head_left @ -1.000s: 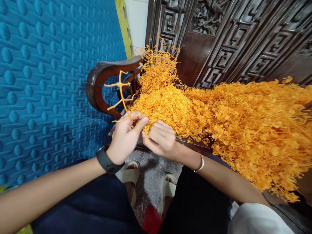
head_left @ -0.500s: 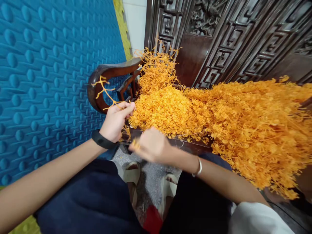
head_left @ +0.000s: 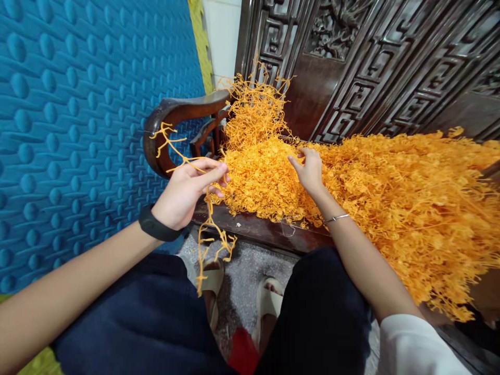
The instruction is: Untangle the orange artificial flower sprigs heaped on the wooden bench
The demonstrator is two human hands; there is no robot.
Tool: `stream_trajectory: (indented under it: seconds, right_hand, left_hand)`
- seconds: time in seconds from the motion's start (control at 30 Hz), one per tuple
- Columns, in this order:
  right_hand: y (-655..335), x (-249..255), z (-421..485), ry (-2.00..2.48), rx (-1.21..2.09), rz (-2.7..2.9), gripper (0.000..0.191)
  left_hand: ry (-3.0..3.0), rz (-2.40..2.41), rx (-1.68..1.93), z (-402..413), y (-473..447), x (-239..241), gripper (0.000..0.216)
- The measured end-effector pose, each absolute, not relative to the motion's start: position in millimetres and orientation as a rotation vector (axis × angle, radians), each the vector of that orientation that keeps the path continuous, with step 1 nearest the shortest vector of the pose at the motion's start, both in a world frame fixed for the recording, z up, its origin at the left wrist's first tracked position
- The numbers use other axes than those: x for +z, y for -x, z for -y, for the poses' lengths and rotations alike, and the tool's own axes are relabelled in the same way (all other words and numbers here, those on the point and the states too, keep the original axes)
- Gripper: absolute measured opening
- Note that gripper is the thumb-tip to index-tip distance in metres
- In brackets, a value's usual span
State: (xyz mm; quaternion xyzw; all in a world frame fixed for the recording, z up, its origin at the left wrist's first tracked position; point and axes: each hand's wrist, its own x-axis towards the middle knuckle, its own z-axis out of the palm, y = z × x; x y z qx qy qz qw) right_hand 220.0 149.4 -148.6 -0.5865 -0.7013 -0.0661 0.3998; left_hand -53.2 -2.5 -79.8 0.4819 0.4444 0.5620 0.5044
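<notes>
My left hand [head_left: 187, 192], with a black band at the wrist, pinches a bare orange branched stem [head_left: 210, 208] between thumb and fingers. One end of the stem sticks out to the upper left; the other hangs down over the floor. My right hand [head_left: 311, 171] is over the right side of a pile of small orange pieces [head_left: 261, 179], its thumb and fingers apart. I see nothing in its grasp, though its palm side is partly hidden. Behind the pile rises a tangle of bare orange stems [head_left: 253, 114]. To the right spreads a large heap of orange sprays [head_left: 422, 208].
Everything orange lies on a dark wooden bench [head_left: 269, 229] with a curved armrest [head_left: 156, 151] and carved backrest [head_left: 351, 99]. A bumpy blue mat [head_left: 78, 130] covers the left. Below are my sandalled feet [head_left: 269, 299] on a speckled floor and something red [head_left: 242, 351].
My right hand, a blur near the left hand with orange bits at its fingers, has moved up and right to the pile and opened. The left hand keeps the stem.
</notes>
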Motion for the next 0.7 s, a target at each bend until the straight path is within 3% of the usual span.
stream_trajectory:
  seconds: [0.2,0.43,0.7]
  right_hand:
    - [-197,-129,-122,1.262,0.037,1.755,0.042]
    - [-121,-118,-35,0.694,1.407,2.266,0.038]
    - [-106,-129,-13,0.663,1.894,1.937,0.026]
  left_hand:
    - [-1.188,-1.022,1.368,5,50,-81,0.010]
    - [-1.191,-1.024,1.383,6,44,-78,0.012]
    - [-1.189,-0.985,1.404,3,50,-79,0.022]
